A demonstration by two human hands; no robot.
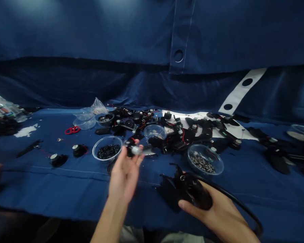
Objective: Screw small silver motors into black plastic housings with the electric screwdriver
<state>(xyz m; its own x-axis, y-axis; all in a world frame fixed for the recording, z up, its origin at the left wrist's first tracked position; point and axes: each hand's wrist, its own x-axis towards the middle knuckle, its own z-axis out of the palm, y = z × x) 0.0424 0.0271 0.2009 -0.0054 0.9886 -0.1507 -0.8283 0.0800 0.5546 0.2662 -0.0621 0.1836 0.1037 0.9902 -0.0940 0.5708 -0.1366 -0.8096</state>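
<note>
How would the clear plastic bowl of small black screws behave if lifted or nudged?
The clear plastic bowl looks thin-walled, so it would likely flex slightly and feel light. The small black screws lie loose in its bottom, so they would probably shift and could spill if it tipped. On the wrinkled blue cloth, it may rock rather than sit firmly.

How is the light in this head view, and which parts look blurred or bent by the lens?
In the head view, the light is dim and blue, the wide lens bends the blue cloth near the edges, the small dark part in the left hand looks soft, and glare lies on the clear plastic bowl.
</note>
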